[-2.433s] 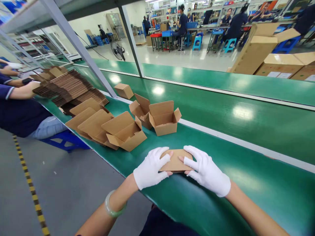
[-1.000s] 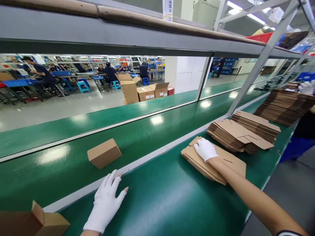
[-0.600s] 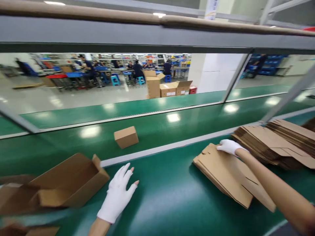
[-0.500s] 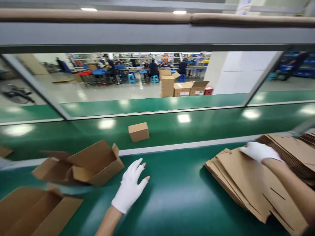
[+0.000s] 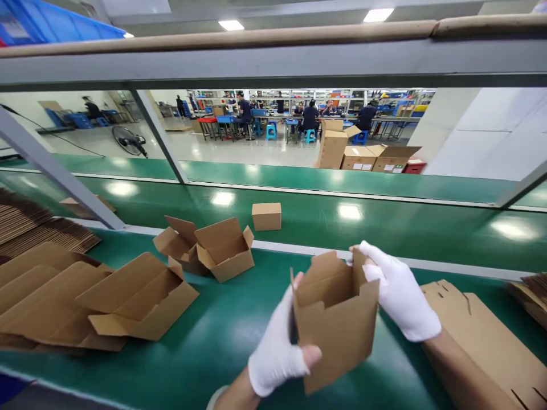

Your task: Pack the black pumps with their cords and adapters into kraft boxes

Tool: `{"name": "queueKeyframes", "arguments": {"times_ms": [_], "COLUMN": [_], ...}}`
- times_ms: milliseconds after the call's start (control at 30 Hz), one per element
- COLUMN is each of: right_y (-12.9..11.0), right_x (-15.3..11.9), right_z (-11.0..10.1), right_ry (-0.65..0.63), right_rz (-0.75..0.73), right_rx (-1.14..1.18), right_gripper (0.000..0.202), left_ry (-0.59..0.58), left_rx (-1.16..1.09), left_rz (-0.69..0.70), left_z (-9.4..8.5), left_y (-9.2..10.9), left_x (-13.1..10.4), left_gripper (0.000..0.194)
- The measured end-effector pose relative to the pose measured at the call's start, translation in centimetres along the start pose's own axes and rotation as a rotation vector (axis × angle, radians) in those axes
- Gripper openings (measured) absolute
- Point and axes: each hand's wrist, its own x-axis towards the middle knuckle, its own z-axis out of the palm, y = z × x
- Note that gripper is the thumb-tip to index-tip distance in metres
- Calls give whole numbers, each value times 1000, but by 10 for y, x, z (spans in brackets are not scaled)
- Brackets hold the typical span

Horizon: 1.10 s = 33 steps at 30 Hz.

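Observation:
A brown cardboard box (image 5: 337,336), unfolded into a square tube with its notched end up and open, is held between my two white-gloved hands above the green bench. My left hand (image 5: 282,341) grips its left side, thumb on the front face. At the upper right edge, my right hand (image 5: 395,290) is closed on the wall, its fingertips partly behind the cardboard. Flat folded cartons (image 5: 487,336) lie to the right, under my right forearm. On the left stand an open-lidded box (image 5: 145,302) and, farther back, another open box (image 5: 226,250).
A closed small box (image 5: 267,217) sits on the green conveyor (image 5: 307,228) beyond the white rail. Stacked flat cardboard (image 5: 38,222) lies far left. Metal posts (image 5: 158,134) and an overhead beam (image 5: 273,60) frame the bench. Several people sit at far tables.
The view has turned left. My right hand has left the flat stack, and both hands now hold an opened-out box in front of me. My left hand was empty before.

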Motion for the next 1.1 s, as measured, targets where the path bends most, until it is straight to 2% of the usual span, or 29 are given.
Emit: {"name": "queueKeyframes", "arguments": {"times_ms": [67, 133, 167, 233, 267, 333, 400, 467, 567, 667, 767, 833, 900, 967, 1033, 1100], "right_y": [-6, -7, -7, -4, -3, -1, -1, -4, -10, -14, -9, 2, 18, 32, 38, 33], "right_x": [-12, -28, -37, -52, -59, -68, -72, -71, -68, -66, -70, -76, -85, -94, -101, -105], "right_z": [7, 16, 21, 28, 30, 29, 24, 20, 17, 18, 20, 22, 26, 32, 38, 45], "right_ry": [-159, -221, -181, -11, 54, 50, -110, -299, -528, -639, -686, -625, -483, -394, -491, -694], "right_rz": [-16, -11, -13, -83, -171, -388, -535, -551, -559, -555, -501, -458, -282, 21, 297, 459], "right_rx": [226, 266, 213, 51, -24, -149, -243, -287, -155, 17, 104, 164, 233, 349, 591, 920], "right_gripper": [29, 29, 30, 35, 39, 40, 33, 30, 28, 24, 21, 22, 29, 36, 41, 44], "left_ry": [93, 106, 95, 81, 82, 78, 67, 72, 104, 93, -2, -65, -74, -58, -78, -116], "left_rx": [-167, -249, -269, -304, -318, -333, -326, -296, -202, 58, 330, 389, 382, 351, 340, 391], "left_rz": [-46, -99, -123, -164, -183, -225, -255, -288, -335, -288, -181, -141, -136, -137, -147, -186], "left_z": [-18, -31, -34, -34, -32, -27, -23, -20, -22, -28, -36, -39, -40, -39, -36, -32], "left_y": [2, 0, -3, -10, -14, -19, -22, -24, -27, -28, -24, -21, -19, -18, -19, -20], "left_x": [-6, -15, -20, -31, -36, -45, -51, -55, -58, -58, -56, -54, -53, -53, -53, -54], "left_gripper": [106, 93, 85, 77, 75, 73, 75, 80, 93, 96, 73, 58, 53, 50, 43, 36]}}
